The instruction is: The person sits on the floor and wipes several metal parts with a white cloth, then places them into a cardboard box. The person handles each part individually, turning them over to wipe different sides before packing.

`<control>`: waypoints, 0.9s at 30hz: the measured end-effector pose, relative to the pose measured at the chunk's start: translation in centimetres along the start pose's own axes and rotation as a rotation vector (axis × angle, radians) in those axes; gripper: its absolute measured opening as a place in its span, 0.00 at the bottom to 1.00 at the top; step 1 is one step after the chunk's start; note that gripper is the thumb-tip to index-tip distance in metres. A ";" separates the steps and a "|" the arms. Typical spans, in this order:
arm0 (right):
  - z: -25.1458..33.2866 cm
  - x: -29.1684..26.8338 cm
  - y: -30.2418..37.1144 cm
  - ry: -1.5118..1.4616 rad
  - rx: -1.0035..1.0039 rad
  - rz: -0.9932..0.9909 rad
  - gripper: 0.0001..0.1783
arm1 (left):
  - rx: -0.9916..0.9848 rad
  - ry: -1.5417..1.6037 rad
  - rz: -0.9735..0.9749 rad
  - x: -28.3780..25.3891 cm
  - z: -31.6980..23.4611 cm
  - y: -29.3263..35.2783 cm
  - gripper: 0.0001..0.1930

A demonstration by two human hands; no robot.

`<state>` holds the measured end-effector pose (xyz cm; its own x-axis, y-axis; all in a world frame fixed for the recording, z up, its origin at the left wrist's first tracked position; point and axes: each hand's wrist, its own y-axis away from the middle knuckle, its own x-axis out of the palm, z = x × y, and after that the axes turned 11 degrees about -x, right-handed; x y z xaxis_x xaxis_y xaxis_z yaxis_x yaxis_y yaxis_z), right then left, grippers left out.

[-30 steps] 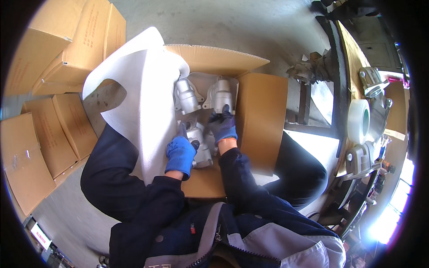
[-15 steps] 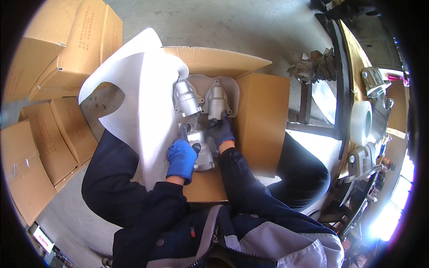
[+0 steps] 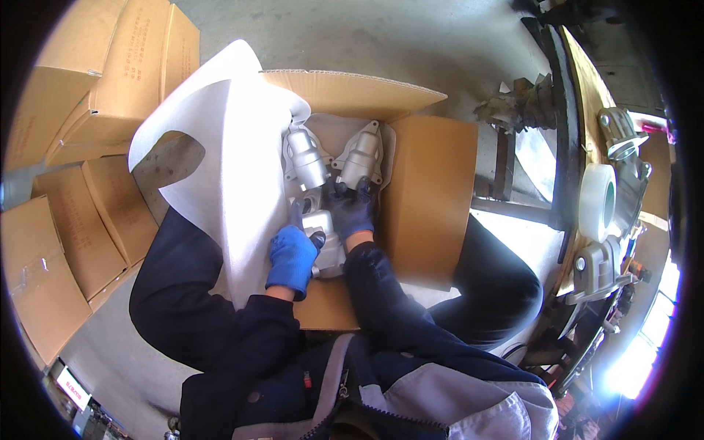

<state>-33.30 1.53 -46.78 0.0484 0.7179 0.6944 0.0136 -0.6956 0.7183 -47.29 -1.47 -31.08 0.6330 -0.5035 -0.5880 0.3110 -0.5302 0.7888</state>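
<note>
Silvery metal castings (image 3: 304,158), three in sight, sit in my unclosed carton (image 3: 429,205); other metal parts (image 3: 600,265) lie on the desk (image 3: 587,81). My right hand (image 3: 352,199) pinches the far-right casting (image 3: 361,152); my left hand (image 3: 292,257) touches the nearest casting (image 3: 320,222), grip unclear.

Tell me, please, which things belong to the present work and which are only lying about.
In use:
left hand, blue glove
right hand, dark glove
silver cylindrical metal castings at both hands
open brown cardboard box around them
white foam sheet along its left

Apparently lying about:
stacked brown cardboard boxes, left
white round tape roll, right
</note>
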 end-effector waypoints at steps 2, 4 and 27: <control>0.2 -0.7 -0.7 0.003 0.022 0.031 0.25 | 0.009 -0.004 -0.008 0.2 0.1 -0.2 0.43; -0.2 0.2 0.2 0.155 -0.112 -0.062 0.23 | 0.012 0.001 0.002 0.2 0.1 -0.3 0.44; 6.4 7.2 5.8 1.163 0.179 -0.191 0.23 | 0.252 0.288 -0.213 2.0 0.9 -3.0 0.44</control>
<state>-26.45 2.48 -37.85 -0.9028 0.3378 0.2662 0.0661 -0.5025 0.8620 -47.58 -1.47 -34.74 0.7565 -0.1725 -0.6308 0.2961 -0.7697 0.5656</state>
